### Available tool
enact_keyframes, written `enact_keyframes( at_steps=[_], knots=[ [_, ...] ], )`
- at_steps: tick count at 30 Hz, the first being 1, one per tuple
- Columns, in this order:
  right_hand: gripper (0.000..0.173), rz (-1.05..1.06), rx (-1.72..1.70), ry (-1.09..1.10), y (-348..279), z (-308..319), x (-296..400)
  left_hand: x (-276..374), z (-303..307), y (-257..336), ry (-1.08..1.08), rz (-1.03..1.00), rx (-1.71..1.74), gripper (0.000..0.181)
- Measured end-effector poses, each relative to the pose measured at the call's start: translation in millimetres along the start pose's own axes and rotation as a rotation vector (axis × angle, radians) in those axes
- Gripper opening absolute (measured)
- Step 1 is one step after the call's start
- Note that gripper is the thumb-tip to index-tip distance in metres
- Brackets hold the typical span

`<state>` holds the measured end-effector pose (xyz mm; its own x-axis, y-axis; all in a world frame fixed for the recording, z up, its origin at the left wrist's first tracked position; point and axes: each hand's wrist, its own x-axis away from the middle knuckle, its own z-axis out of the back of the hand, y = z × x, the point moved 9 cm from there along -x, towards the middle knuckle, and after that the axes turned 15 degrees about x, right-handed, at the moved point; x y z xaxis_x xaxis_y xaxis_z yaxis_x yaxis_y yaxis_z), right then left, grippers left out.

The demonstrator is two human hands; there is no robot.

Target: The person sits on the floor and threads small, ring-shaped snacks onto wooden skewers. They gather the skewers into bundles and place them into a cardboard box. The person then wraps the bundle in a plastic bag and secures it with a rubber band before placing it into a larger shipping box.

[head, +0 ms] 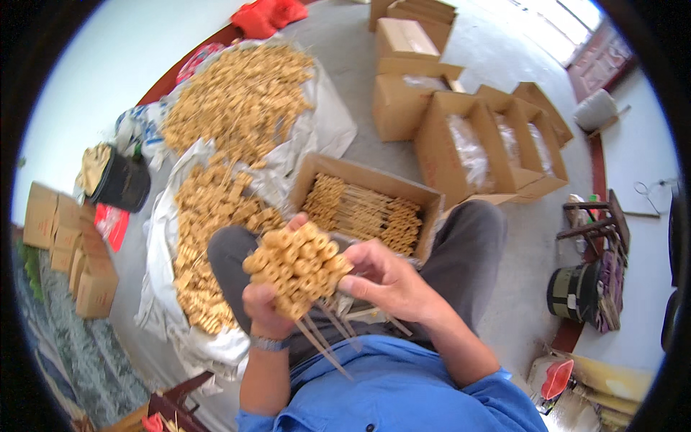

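My left hand (pixel 264 305) is closed around a bundle of tan spiral-cut pieces on thin wooden sticks (pixel 297 264), held above my lap. The pieces' round ends, with holes in them, face up, and several bare sticks point down toward my blue shirt. At the bundle's right side, the thumb and fingers of my right hand (pixel 378 275) pinch a piece at its edge. Just beyond my hands stands an open cardboard box (pixel 372 178) with stacked rows of similar stick pieces (pixel 361 210) in it. What the pieces are made of, I cannot tell.
White sheets (pixel 156 275) at the left carry large heaps of loose tan pieces (pixel 237 97). Open cardboard boxes with clear plastic liners (pixel 469 151) stand at the upper right. A black bucket (pixel 121 181) is at the left; a small wooden stool (pixel 594 221) stands at the right.
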<state>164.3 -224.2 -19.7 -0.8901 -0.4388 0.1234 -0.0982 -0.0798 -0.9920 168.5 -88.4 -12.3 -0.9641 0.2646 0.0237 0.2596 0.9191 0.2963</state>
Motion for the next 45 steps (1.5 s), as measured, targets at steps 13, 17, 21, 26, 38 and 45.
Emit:
enact_keyframes(
  at_steps=[13, 17, 21, 26, 38, 45],
  knots=[
    [0.027, 0.057, 0.432, -0.171, -44.4, 25.8, -5.2, -13.4, -0.1, -16.0, 0.040, 0.027, 0.126, 0.102],
    [0.027, 0.042, 0.618, -0.159, -55.7, 35.9, -2.8, -19.5, -5.6, -26.9, -0.076, 0.131, 0.170, 0.100],
    [0.027, 0.067, 0.771, -0.103, -70.3, 33.2, -1.3, -22.0, 3.4, -26.6, -0.006, 0.052, 0.182, 0.096],
    [0.029, 0.059, 0.646, -0.083, -52.7, 30.4, 8.7, -18.6, -5.9, -29.5, -0.054, 0.093, 0.099, 0.097],
    [0.056, 0.166, 0.586, 0.218, -33.8, 5.5, 17.1, -26.8, -0.5, -8.5, 0.015, -0.105, -0.035, 0.096],
    [0.050, 0.247, 0.684, 0.340, -41.7, -1.4, 22.6, -13.9, -0.1, -7.1, 0.060, -0.136, -0.069, 0.100]
  ],
)
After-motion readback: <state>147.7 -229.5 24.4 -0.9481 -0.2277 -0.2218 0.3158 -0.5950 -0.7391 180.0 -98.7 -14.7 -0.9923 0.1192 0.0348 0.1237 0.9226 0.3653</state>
